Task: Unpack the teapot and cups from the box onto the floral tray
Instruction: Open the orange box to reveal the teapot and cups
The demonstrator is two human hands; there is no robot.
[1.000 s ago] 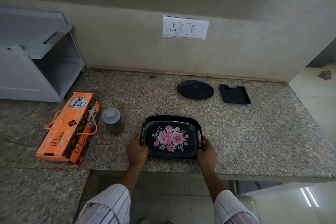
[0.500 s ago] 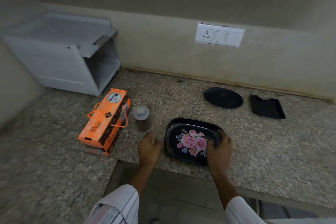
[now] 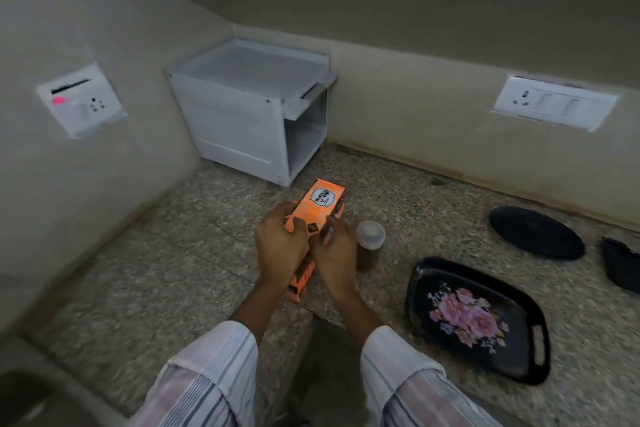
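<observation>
Both hands, left hand (image 3: 282, 246) and right hand (image 3: 334, 255), have a closed grip on the orange box (image 3: 317, 215) on the tabletop (image 3: 207, 270), left of the empty floral tray (image 3: 478, 319); a hasty tug could knock the small jar (image 3: 370, 239) just beside it, or jolt the crockery presumably inside.

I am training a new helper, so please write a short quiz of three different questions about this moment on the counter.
1. True or false: both hands are on the box.
2. The tray holds: A) a teapot, B) cups, C) nothing.
3. Fill in: the jar stands between the box and the ____.

Key
1. True: the left hand and the right hand both grip it.
2. C.
3. Tray.
</observation>
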